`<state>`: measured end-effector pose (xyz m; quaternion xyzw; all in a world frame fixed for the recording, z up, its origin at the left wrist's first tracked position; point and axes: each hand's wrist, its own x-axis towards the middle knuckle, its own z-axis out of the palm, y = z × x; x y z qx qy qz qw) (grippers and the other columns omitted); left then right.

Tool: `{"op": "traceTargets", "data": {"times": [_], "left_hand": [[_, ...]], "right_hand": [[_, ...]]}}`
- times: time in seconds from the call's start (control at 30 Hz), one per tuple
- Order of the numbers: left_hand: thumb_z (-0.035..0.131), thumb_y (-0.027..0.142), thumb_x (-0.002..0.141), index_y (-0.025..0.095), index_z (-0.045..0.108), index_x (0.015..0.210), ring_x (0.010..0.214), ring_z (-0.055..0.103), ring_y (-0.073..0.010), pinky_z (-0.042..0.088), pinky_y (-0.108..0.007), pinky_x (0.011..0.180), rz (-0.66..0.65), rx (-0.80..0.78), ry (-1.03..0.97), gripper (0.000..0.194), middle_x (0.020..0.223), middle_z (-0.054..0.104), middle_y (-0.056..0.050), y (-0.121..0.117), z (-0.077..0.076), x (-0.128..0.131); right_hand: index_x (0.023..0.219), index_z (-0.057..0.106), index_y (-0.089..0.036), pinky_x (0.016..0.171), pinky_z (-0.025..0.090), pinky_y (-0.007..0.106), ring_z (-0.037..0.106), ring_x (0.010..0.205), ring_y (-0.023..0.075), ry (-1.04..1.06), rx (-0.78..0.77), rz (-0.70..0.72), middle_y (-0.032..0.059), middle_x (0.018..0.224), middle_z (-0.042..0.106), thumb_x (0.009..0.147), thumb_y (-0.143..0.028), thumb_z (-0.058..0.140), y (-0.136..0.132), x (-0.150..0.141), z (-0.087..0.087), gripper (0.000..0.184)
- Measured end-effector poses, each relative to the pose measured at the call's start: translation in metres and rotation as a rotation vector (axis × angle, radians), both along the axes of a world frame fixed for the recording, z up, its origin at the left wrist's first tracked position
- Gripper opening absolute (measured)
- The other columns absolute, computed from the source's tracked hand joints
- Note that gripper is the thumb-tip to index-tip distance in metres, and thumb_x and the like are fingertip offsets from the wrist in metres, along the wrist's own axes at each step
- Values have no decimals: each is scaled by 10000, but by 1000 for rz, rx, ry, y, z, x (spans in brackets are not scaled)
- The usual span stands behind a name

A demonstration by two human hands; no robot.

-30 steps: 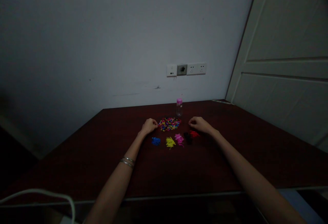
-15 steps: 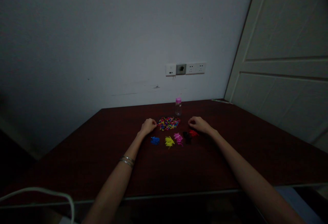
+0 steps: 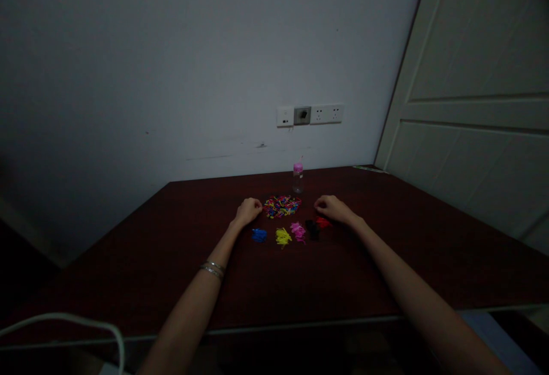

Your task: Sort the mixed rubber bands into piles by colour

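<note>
A mixed heap of small, thin, many-coloured pieces lies on the dark red-brown table; their exact kind is too small to tell. At the heap's left edge rests my left hand, fingers curled together. My right hand is on the other side, right of the heap and apart from it, thumb and fingertips pinched. Whatever either hand holds is too small to make out. Single-colour piles lie nearer me: blue, yellow, pink, black and red, the red just below my right hand.
Behind the heap stands a clear bottle with a pink cap. Wall sockets sit above the table's back edge. A white cable loops over the front left edge, and a pale panelled door rises at the right.
</note>
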<state>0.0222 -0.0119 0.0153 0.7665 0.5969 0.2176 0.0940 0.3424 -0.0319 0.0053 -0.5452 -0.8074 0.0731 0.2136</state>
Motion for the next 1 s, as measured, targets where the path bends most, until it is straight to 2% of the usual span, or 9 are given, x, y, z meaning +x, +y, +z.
{"op": "traceTargets", "data": {"times": [0.27,0.5,0.7,0.83,1.0], "left_hand": [[522,250,718,131,685,782,705,581,-149,405,-227,678,-72,128,-174,212,765,667,-70,12,4,-8],[554,258,697,101,689,747,657,570,-143,408,-225,640,-123,157,-284,213,717,664,-73,8,11,-5],[585,270,661,81,680,733,643,561,-136,407,-220,606,-231,24,-495,223,696,658,-67,7,16,6],[621,292,623,81,678,721,574,523,-106,378,-203,540,-259,-81,-628,239,665,641,-54,2,19,15],[633,334,616,73,668,760,392,343,-42,229,-181,406,-212,-221,-734,300,453,500,18,-10,23,21]], "right_hand": [[843,668,-177,778,417,236,598,840,176,13,-26,-32,64,907,662,707,-195,541,2,0,0,187],[837,669,-168,746,433,243,596,820,178,102,34,14,68,895,657,713,-207,528,-1,-5,4,191],[831,674,-147,721,449,258,598,783,170,292,105,135,61,852,661,735,-214,525,1,-30,21,189],[888,666,-133,734,456,276,594,787,163,349,68,238,72,867,661,726,-192,551,9,-55,30,207],[1075,595,-149,753,459,287,577,830,152,374,-40,415,74,1001,635,678,-144,600,18,-87,34,397]]}}
